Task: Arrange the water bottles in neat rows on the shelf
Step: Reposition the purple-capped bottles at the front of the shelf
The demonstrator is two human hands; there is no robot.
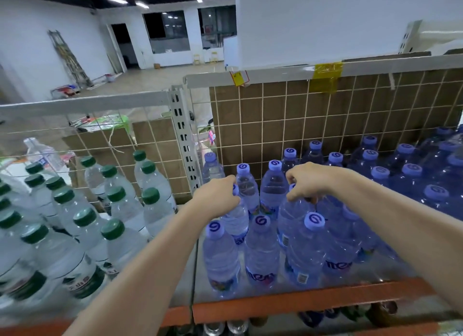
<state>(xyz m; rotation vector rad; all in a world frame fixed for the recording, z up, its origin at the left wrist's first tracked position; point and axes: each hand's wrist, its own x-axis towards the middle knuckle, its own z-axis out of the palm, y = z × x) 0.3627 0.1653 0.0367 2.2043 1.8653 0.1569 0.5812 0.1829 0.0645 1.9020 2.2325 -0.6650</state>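
Note:
Several blue-tinted water bottles with lilac caps stand on the shelf (313, 302) with its orange front edge. My left hand (216, 196) grips the cap and neck of one blue bottle (235, 219) in the second row. My right hand (307, 180) curls over the top of another blue bottle (292, 216) to its right, hiding its cap. Three blue bottles stand in front, the leftmost one (220, 258) nearest the shelf edge. More blue bottles (411, 180) fill the right side toward the back.
Clear bottles with green caps (85, 225) crowd the neighbouring shelf on the left. A slotted metal upright (184, 140) divides the two shelves. A wire grid backed with brown cardboard (325, 120) closes the rear. More bottles show on a lower shelf below.

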